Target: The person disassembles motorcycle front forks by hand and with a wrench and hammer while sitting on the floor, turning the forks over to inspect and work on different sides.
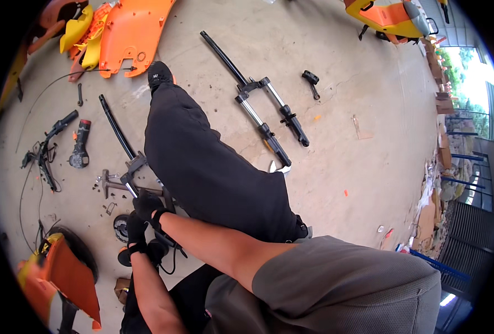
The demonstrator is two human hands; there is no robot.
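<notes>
My right hand (145, 206), in a black glove, is closed around a leg of a front fork (117, 128) lying on the floor beside my bent leg. The fork's long black steerer tube points away, and my leg hides part of it. Just below, my gloved left hand (137, 227) is closed too; whatever it grips is hidden. A round black hub-like part (121, 227) lies left of that hand. A hammer (106, 185) rests beside the fork, its handle running toward my right hand. Small loose hardware (110, 209) is scattered to the left.
A second front fork (251, 86) lies beyond my leg, with a black clamp-like part (311, 83) to its right. On the left are a cordless power tool (80, 145), a wrench (80, 94) and handlebars with cables (46, 150). Orange panels (133, 33) lie at far left; an orange fender (71, 273) stands near left.
</notes>
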